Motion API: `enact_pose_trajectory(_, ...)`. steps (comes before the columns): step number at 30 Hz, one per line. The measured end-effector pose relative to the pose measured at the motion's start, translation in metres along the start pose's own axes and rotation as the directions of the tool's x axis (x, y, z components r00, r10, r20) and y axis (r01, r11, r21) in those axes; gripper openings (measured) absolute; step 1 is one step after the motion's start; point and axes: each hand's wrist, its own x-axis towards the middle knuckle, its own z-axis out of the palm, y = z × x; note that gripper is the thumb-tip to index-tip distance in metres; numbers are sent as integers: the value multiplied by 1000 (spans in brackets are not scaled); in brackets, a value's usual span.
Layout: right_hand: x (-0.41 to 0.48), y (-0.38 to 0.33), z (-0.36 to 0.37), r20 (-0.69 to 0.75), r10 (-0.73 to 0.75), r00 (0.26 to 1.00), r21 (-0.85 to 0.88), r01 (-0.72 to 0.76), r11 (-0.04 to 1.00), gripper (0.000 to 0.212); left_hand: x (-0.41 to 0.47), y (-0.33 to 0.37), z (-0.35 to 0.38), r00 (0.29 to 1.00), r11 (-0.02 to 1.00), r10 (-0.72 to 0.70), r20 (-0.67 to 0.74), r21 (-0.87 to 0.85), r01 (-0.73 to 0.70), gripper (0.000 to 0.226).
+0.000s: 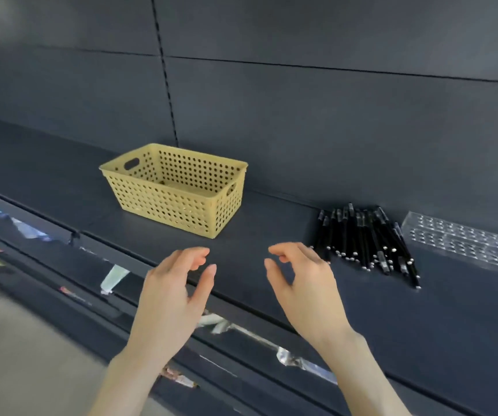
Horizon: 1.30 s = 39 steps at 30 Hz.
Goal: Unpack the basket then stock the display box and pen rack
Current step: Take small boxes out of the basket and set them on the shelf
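Left hand (171, 298) and right hand (300, 291) hover over the shelf's (271, 265) front edge, fingers loosely curled, holding nothing. Yellow perforated basket (175, 190) sits behind the left hand. Pile of black pens (367, 238) lies just right of the right hand; clear pen rack (467, 238) beyond.

The basket (178, 187) looks like matt yellow perforated plastic. Right of it, the pens (367, 238) are glossy black, the pen rack (467, 240) clear plastic, on a matt dark shelf (271, 235).
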Motion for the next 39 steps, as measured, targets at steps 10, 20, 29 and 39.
enact_pose_trajectory(10, 138, -49, 84, -55, -87, 995, 94, 92, 991, 17, 136, -98, -26, 997, 997, 80, -6, -10, -80, 21)
enact_pose_trajectory(20, 225, -70, 136, 142, -2, 990, -80, 14, 997, 24, 255, -178, -27, 926, 987, 156, 344, -83, -136, 24)
enact_pose_trajectory(29, 260, -79, 168, 549, 217, 807, -287, -62, 956, 29, 334, -219, -3, 446, 924, 260, 856, -86, -373, 37)
enact_pose_trajectory(39, 295, -66, 192, 779, 384, 496, -403, -74, 912, 38, 358, -222, 37, -59, 830, 211, 976, -211, -517, 47)
